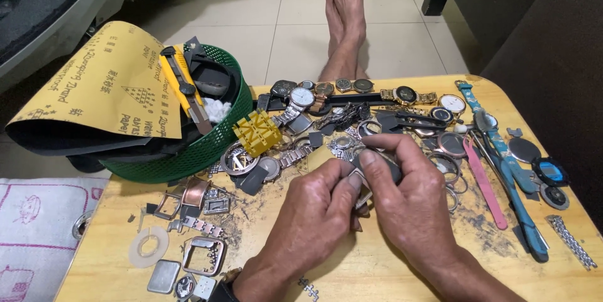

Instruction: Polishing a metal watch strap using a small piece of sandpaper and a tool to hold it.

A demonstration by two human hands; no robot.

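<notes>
1. Both hands meet over the middle of a cluttered wooden table [377, 270]. The left hand [314, 214] comes in from the lower left with its fingers curled, and the right hand [408, 201] from the lower right with its knuckles arched upward.
2. Pinched between the thumbs and forefingers of both hands is a small dark watch part [370, 173]. It is mostly hidden by the fingers, so its long axis and heading cannot be told. It sits just above the tabletop, near the centre.
3. A green plastic basket [207, 145] stands at the left of the table, with a sheet of yellow sandpaper [100, 82] draped over it and a yellow utility knife [182, 85] resting on top.
4. Wristwatches [352, 91] lie in a row along the far edge, beyond the hands.
5. A blue watch strap [502, 157] and a pink tool [485, 183] lie to the right, both running roughly away from the person.
6. Loose metal watch cases [204, 255] sit at the lower left.
</notes>
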